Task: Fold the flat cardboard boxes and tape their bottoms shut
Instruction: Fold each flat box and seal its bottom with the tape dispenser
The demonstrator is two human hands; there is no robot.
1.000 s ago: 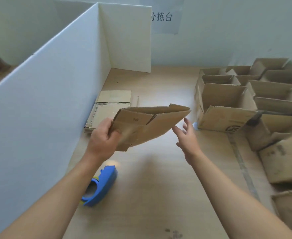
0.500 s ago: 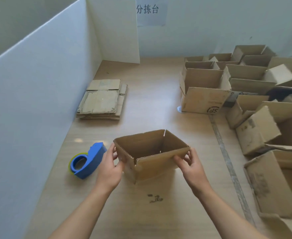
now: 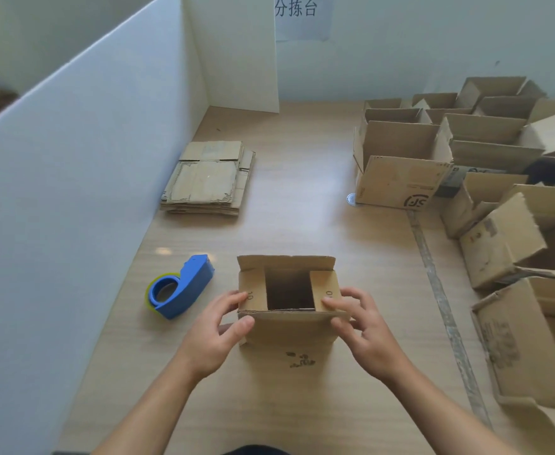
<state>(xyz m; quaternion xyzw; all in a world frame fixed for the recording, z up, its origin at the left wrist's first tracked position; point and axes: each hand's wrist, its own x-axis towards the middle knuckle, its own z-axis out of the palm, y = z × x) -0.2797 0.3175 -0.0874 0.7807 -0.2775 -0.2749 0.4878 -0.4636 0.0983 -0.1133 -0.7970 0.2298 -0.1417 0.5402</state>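
The left hand [image 3: 217, 326] grips the left end of a small cardboard box [image 3: 289, 333]. Its fingers [image 3: 235, 298] curl over the top and press on the short left flap [image 3: 252, 290], and its thumb lies against the near wall. The right hand [image 3: 364, 326] mirrors it at the other end, with its fingers [image 3: 333, 303] on the short right flap [image 3: 325, 289] and its thumb at the near right corner. The box stands between the two hands on the table [image 3: 302, 224], at the near middle. Both short flaps are folded inward and leave a dark square gap between them. The long far flap [image 3: 286, 262] stands up behind them.

Just left of the left hand, but apart from it, a blue tape dispenser [image 3: 181, 290] with a roll of tape lies on the table. Farther back on the left a stack of flat boxes [image 3: 208, 177] lies beside a white partition [image 3: 89, 159] that runs along the table's left edge and turns across its far end.

Along the right side of the table many opened boxes [image 3: 400, 162] stand crowded together, from the far wall to the near right corner. A grey strip [image 3: 433, 274] runs along the tabletop in front of them. A paper sign [image 3: 302, 14] with printed characters hangs on the wall behind.
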